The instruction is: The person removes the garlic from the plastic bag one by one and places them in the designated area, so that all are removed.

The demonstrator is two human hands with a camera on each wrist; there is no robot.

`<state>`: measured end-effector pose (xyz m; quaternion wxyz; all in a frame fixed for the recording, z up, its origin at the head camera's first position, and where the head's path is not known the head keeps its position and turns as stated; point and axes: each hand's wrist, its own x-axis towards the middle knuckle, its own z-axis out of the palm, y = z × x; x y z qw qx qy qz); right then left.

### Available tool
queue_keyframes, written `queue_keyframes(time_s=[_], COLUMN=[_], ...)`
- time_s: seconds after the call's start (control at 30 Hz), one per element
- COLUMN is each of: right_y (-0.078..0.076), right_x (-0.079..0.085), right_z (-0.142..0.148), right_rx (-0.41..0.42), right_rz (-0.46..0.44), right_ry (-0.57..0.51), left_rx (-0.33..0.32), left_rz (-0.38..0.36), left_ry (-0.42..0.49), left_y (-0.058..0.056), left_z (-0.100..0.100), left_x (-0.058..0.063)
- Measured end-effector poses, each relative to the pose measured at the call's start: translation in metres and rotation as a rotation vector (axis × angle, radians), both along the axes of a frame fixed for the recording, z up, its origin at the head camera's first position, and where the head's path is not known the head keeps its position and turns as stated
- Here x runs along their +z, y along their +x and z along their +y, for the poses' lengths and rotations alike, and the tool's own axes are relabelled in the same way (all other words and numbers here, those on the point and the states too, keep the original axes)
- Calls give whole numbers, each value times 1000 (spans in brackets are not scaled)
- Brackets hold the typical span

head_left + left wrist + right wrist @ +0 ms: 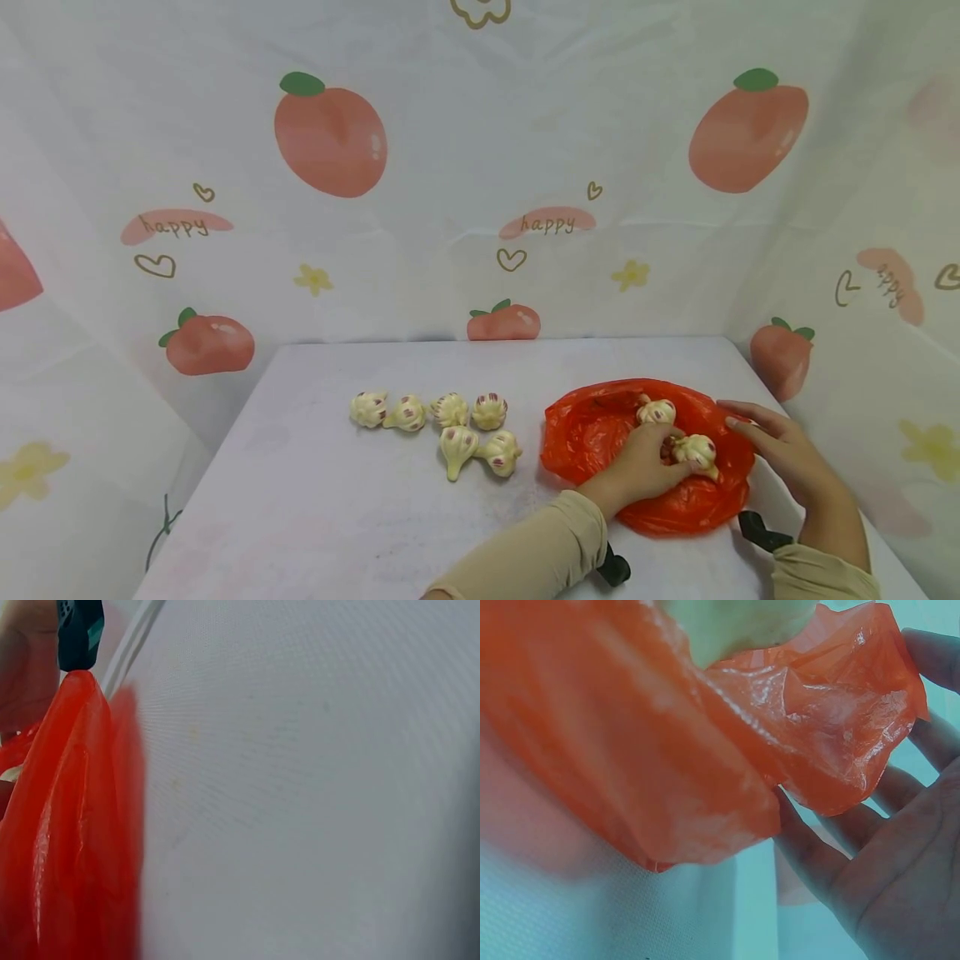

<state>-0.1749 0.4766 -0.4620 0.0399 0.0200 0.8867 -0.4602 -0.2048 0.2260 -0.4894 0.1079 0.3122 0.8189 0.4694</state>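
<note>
A red plastic bag (pixel 592 442) lies spread with its mouth up on the right of the table. Inside it, my left hand (pixel 637 467) holds a garlic bulb (pixel 697 451) between thumb and fingers. Another garlic bulb (pixel 657 412) sits in the bag just behind that hand. My right hand (pixel 798 458) is at the bag's right side, its fingers extended against the rim. In the right wrist view, those fingers (pixel 810 847) touch the thin red plastic (pixel 840 742), and a pale bulb, partly cropped, shows above. The left wrist view shows mostly the bag's outer side (pixel 67 847).
Several garlic bulbs stand left of the bag, among them one with its stem toward me (pixel 457 450). The white table (pixel 315 500) ends at a printed cloth backdrop (pixel 420 275). Black wrist-camera mounts (pixel 615 567) are below both wrists.
</note>
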Motion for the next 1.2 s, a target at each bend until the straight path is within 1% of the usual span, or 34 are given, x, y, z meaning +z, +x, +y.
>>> queue_keyframes(time_s=[0.07, 0.2, 0.33, 0.6, 0.73, 0.87, 0.97, 1.2], right_y=[0, -1, -1, -1, -2, -1, -1, 1], right_x=[0, -1, -2, -3, -3, -2, -2, 0], right_z=[0, 0, 1, 1, 1, 2, 2, 1], right_rx=[-2, 4, 15, 11, 6, 8, 14, 12], right_rz=[-7, 22, 50, 46, 33, 31, 41, 31], right_ry=[7, -12, -31, -35, -30, -32, -35, -38], left_rx=[0, -3, -8, -14, -16, 2, 3, -5], left_rz=[4, 17, 3, 13, -19, -52, -61, -34], left_ry=[5, 13, 23, 24, 34, 17, 7, 4], left_y=[-1, -3, -3, -1, 0, 1, 2, 3], left_z=[0, -1, -2, -4, -4, -3, -2, 3], left_x=[-2, -3, -3, -2, -1, 0, -1, -2])
